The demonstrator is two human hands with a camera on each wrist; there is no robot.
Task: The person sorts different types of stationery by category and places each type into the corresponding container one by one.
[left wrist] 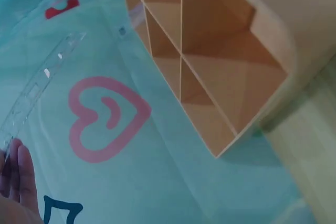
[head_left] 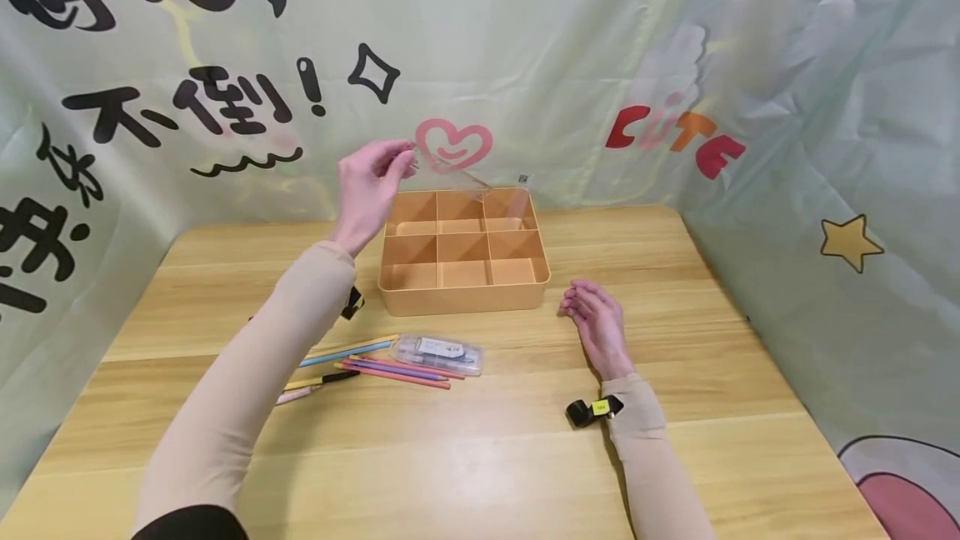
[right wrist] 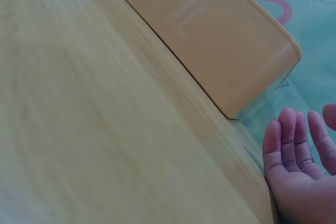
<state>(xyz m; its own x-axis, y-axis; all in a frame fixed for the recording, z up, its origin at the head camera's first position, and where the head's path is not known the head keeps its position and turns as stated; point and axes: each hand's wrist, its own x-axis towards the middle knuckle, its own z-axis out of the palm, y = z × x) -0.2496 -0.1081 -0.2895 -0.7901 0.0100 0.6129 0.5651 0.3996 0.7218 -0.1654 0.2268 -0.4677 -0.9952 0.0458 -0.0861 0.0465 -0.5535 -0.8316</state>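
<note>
Your left hand (head_left: 372, 182) pinches a clear ruler (left wrist: 41, 85) by one end, fingers narrowed on it, in the air by the back left of the box (head_left: 465, 301). Expect it to feel light, fairly stiff and slick, and probably brittle if bent; the flat faces near an end look the best place to hold. Its long axis runs from your fingers rightward along the box's back side, the free end dipping in the head view. Your right hand (head_left: 596, 319), fingers loosely bent around nothing, lies near the box's front right corner.
</note>
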